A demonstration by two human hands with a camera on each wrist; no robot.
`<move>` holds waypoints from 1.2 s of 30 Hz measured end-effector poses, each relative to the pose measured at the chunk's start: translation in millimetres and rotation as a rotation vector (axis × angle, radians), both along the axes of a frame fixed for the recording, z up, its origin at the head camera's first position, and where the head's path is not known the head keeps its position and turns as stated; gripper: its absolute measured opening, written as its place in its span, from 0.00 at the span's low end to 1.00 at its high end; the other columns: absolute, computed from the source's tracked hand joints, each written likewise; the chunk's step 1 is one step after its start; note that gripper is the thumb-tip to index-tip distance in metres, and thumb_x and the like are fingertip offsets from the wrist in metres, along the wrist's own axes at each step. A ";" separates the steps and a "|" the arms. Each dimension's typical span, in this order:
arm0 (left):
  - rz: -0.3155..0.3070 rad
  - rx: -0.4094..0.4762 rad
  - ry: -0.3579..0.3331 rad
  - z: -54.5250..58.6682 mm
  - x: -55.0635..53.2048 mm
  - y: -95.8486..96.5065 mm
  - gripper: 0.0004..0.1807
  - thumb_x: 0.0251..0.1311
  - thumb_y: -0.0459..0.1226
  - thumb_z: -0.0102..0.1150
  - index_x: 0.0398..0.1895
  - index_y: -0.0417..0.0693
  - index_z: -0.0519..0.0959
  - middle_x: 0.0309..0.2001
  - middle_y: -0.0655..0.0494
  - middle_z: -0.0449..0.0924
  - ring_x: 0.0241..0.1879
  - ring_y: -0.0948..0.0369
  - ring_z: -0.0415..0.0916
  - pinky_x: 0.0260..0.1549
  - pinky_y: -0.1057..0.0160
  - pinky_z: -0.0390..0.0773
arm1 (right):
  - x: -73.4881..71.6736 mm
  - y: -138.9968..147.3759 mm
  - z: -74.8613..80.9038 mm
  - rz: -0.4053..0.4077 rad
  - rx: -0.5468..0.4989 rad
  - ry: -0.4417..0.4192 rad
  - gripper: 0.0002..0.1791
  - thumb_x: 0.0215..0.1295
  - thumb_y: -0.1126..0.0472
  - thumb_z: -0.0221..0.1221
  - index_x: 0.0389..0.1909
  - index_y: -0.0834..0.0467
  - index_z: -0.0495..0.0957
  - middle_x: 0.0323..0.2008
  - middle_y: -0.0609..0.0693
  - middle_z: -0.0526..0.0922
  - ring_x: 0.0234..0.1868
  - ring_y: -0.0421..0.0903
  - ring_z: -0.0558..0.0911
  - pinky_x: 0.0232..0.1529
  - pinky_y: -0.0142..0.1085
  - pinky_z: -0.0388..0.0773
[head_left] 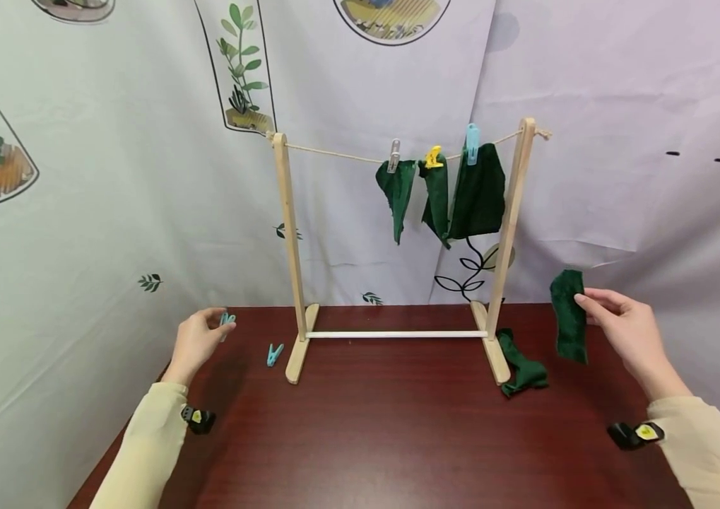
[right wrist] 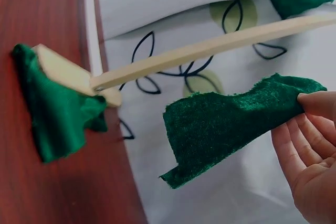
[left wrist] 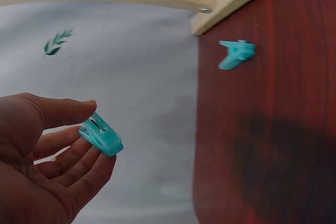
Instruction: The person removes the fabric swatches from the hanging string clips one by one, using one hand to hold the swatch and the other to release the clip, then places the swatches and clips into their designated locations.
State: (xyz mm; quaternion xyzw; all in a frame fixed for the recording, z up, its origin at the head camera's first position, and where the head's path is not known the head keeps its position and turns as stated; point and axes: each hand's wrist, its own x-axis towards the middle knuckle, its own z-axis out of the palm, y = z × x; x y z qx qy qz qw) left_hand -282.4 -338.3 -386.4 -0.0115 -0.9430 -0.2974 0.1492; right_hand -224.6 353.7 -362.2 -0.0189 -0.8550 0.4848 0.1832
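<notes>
A: The 2 pale sleeves (head_left: 143, 442) are closest to us. What are the hands doing?

B: The left hand (head_left: 197, 343) pinches a blue peg (head_left: 227, 319). The right hand (head_left: 629, 336) pinches a green cloth (head_left: 568, 318), up in the air to the right of the wooden rack (head_left: 506, 247).

A: How would you hang it well?

B: I'd lay its top edge over the string (head_left: 334, 153), left of the 3 hung cloths (head_left: 437, 194), where there's room. Keep it flat. Then squeeze the peg wide and let it bite cloth and string together.

A: And the spare cloth (head_left: 525, 371)?

B: Leave it on the desk (head_left: 366, 438) by the rack's foot.
</notes>
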 end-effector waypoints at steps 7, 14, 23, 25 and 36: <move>0.005 0.017 -0.051 -22.3 -1.1 -2.5 0.26 0.69 0.37 0.61 0.64 0.29 0.73 0.50 0.31 0.79 0.36 0.47 0.79 0.29 0.54 0.78 | -0.7 7.7 -20.8 -0.002 0.045 -0.048 0.32 0.72 0.44 0.59 0.64 0.65 0.75 0.33 0.23 0.80 0.31 0.30 0.83 0.34 0.20 0.72; 0.020 0.023 -0.080 -42.0 -5.0 -6.5 0.25 0.67 0.36 0.61 0.62 0.26 0.73 0.52 0.28 0.78 0.34 0.50 0.79 0.29 0.55 0.77 | -3.2 15.1 -41.1 0.002 0.042 -0.111 0.35 0.72 0.43 0.58 0.65 0.68 0.73 0.34 0.22 0.79 0.31 0.31 0.83 0.33 0.21 0.72; 0.041 0.043 -0.145 -58.8 -5.3 -6.2 0.25 0.67 0.34 0.61 0.61 0.25 0.73 0.50 0.28 0.79 0.36 0.48 0.79 0.29 0.54 0.79 | -6.8 25.7 -69.8 -0.020 0.064 -0.142 0.35 0.73 0.45 0.58 0.64 0.72 0.72 0.35 0.29 0.82 0.30 0.31 0.82 0.31 0.23 0.76; 0.046 0.048 -0.153 -61.7 -5.9 -5.8 0.25 0.67 0.34 0.62 0.61 0.25 0.73 0.49 0.28 0.79 0.37 0.47 0.79 0.30 0.54 0.79 | -8.3 28.1 -76.5 -0.019 0.069 -0.143 0.35 0.74 0.46 0.58 0.63 0.73 0.72 0.35 0.34 0.84 0.29 0.30 0.82 0.31 0.23 0.76; 0.071 0.085 -0.183 -79.2 -15.3 -2.0 0.23 0.67 0.34 0.62 0.59 0.24 0.74 0.52 0.27 0.78 0.40 0.44 0.79 0.31 0.54 0.79 | -26.4 31.6 -102.9 -0.031 0.042 -0.148 0.31 0.75 0.49 0.57 0.60 0.76 0.73 0.39 0.47 0.85 0.28 0.30 0.81 0.29 0.26 0.79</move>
